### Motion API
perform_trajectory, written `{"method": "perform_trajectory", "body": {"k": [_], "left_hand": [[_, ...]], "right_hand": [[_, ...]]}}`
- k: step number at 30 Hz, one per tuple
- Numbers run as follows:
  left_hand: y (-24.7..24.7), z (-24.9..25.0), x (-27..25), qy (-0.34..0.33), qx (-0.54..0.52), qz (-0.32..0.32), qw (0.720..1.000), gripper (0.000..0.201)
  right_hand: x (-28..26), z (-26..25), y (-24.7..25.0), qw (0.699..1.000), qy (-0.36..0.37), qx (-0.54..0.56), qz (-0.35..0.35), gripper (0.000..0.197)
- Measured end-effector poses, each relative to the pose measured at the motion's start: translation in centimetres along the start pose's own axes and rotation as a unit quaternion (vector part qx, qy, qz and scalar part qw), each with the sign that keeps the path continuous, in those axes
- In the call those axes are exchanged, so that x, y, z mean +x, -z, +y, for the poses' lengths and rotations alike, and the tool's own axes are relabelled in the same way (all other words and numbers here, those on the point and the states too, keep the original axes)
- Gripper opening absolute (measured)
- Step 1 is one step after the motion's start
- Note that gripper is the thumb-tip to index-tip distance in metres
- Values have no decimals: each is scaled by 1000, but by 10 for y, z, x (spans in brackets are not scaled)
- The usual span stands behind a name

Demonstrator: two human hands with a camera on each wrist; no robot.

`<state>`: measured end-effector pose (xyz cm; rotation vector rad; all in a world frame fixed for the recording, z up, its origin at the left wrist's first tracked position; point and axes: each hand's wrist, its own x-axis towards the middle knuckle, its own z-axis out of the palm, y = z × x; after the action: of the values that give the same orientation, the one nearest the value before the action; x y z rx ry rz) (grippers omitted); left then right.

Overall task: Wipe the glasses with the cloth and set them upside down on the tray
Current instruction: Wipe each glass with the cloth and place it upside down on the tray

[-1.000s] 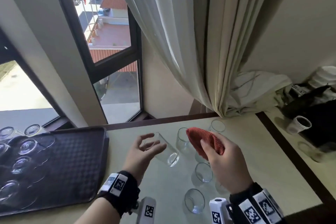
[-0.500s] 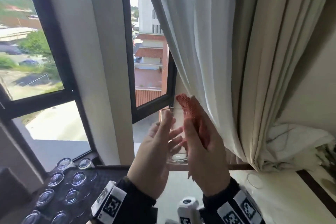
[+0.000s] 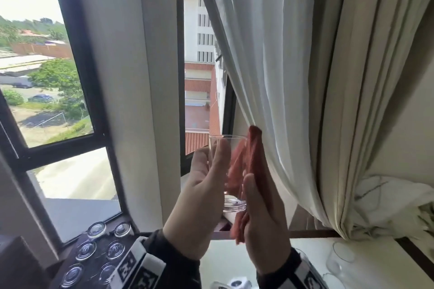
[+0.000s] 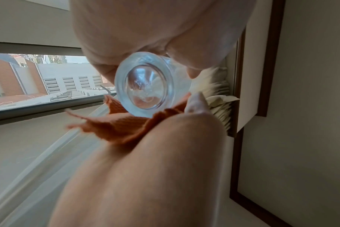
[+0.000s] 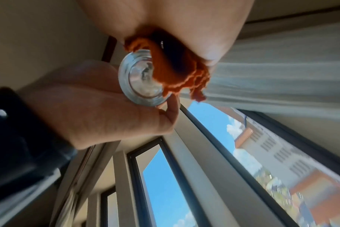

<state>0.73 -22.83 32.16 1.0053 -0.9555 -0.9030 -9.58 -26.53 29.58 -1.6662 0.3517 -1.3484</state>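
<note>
My left hand grips a clear glass upright, raised in front of the window. The thumb lies across its near wall. A red-orange cloth is held in my right hand and pressed against the glass's right side. The left wrist view looks up at the thick glass base, with the cloth under it. From the right wrist, the cloth is seen wrapping the rim of the base. At the lower left, the dark tray carries several upturned glasses.
More clear glasses stand on the pale table at the lower right. A white curtain hangs right behind the hands. The window frame and sill run behind the tray.
My left hand has lifted the glass off the table to window height. My right hand has brought the cloth against its side. The view has tilted up.
</note>
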Motion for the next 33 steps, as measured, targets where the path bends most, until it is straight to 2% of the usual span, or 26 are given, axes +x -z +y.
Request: {"method": "perform_trajectory", "body": {"k": [2,6,8,11,13,15,17,19,21,24,25,27,28,30,33], "left_hand": [[-2,4,-2,-3,1,-9,1000,65],[2,18,2,-17,-16,23,999,65],[6,26,3,-27,-25,31,999,67],[5,30,-3,-30,-10,17,999,70],[3,26,-7,-20,-9,1,1000,66],[-2,21,-10,-6,-5,-9,1000,68],[-3,19,-8,8,6,-1,1000,71],[-2,24,-4,-5,4,21,1000,69],[1,33,0,-21,2,30,999,65],[0,41,-1,-56,22,33,998,68],[-1,37,-2,-56,28,29,998,78],[-6,26,-5,-32,31,13,999,93],[-10,24,-7,-33,28,12,999,91],[-14,24,-8,-19,40,15,999,75],[-10,31,-3,-36,-17,37,999,58]], "right_hand": [[7,-8,-5,999,48,-9,1,46],[-2,-9,-9,974,175,-115,-86,57],[-13,1,-10,979,165,-96,-72,61],[-19,2,-12,997,74,8,3,55],[-9,-7,-8,998,46,34,19,57],[3,-19,-5,997,72,11,13,53],[9,-26,-5,989,139,-49,-11,50],[4,-23,-7,979,178,-89,-52,57],[-7,-12,-8,977,188,-72,-75,55],[-16,0,-7,994,106,31,-6,49],[-14,-2,-6,995,72,67,11,48],[-4,-8,-1,996,44,72,24,48],[2,-11,1,997,44,57,23,51],[2,-18,2,998,58,18,14,55],[-10,-19,-4,988,133,-65,-50,40]]}}
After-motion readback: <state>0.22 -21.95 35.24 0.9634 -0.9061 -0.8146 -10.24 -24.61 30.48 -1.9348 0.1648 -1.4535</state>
